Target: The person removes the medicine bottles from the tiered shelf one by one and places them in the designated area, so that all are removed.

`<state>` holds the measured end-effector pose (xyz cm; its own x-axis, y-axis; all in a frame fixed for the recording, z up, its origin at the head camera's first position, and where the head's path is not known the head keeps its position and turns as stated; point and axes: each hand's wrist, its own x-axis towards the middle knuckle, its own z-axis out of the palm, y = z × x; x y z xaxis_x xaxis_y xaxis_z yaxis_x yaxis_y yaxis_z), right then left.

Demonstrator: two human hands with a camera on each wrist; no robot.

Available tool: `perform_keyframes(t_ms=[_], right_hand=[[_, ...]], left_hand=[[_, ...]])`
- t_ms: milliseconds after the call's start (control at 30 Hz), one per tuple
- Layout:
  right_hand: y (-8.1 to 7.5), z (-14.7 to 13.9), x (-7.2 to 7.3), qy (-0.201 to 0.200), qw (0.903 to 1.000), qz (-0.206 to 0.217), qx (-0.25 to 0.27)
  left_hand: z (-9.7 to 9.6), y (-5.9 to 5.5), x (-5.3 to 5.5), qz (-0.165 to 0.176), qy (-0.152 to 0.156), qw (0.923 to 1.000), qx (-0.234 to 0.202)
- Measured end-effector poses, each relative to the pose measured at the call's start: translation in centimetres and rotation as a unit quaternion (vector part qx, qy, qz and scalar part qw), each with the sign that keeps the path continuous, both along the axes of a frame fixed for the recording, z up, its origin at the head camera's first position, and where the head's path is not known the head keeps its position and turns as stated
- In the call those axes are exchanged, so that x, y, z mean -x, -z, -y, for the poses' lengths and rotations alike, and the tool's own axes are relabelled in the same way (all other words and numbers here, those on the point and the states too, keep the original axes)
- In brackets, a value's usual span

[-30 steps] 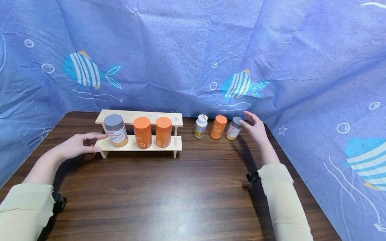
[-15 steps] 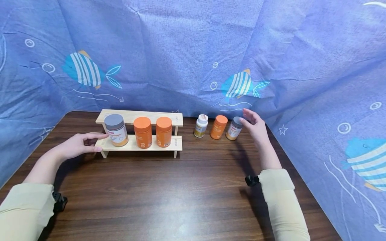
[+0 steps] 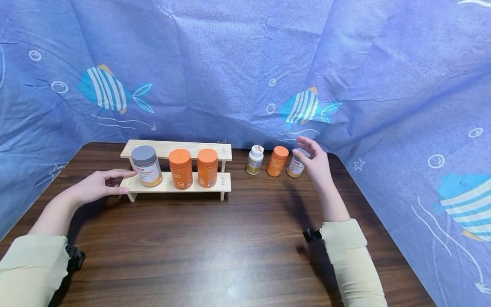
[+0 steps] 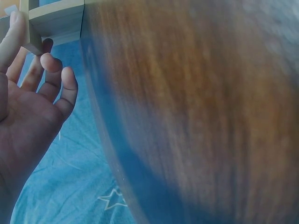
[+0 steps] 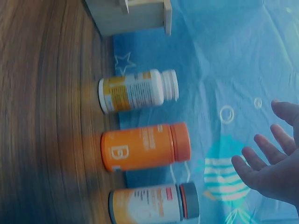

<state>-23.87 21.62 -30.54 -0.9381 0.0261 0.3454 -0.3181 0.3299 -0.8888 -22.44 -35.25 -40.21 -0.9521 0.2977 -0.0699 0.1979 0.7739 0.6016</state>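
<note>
Grips the left end of the wooden rack (image 3: 176,145), left of centre in the head view, with the left hand (image 3: 96,186), pinching the lower shelf (image 3: 225,177). Shows on that shelf a big grey-lidded jar (image 3: 148,169) and two orange jars (image 3: 180,171). Hovers with the right hand (image 3: 316,162), fingers loosely spread, right of centre, partly covering the small grey-lidded jar (image 3: 295,168) but apart from it in the right wrist view. Shows beside that jar an orange bottle (image 3: 277,162) and a white bottle (image 3: 255,162), upright on the table (image 3: 172,256).
</note>
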Motion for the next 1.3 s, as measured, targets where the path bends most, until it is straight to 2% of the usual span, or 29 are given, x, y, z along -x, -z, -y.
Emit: perform_keyframes(t_ms=[367, 600, 767, 1033, 1233, 1300], right_hand=[[1.2, 1.9, 0.5, -0.036, 0.9987, -0.03, 0.019], [1.0, 3.9, -0.1, -0.065, 0.9957, -0.034, 0.056], [0.9, 5.3, -0.6, -0.097, 0.9931, -0.027, 0.061], [0.5, 7.1, -1.1, -0.118, 0.9912, -0.034, 0.049], [0.3, 8.2, -1.4, -0.15, 0.9874, -0.021, 0.045], [-0.1, 8.7, -1.9, -0.16, 0.9863, -0.016, 0.036]], left_hand=[[0.0, -0.1, 0.0, 0.003, -0.002, 1.0, -0.006], [0.0, -0.1, -0.1, 0.006, -0.002, 1.0, -0.005], [0.0, -0.1, -0.1, 0.004, -0.002, 1.0, -0.007], [0.1, 0.1, 0.0, -0.002, 0.001, 0.9999, -0.011], [0.1, 0.0, 0.0, -0.006, 0.004, 0.9999, -0.011], [0.0, 0.0, 0.0, -0.004, 0.004, 0.9999, -0.012]])
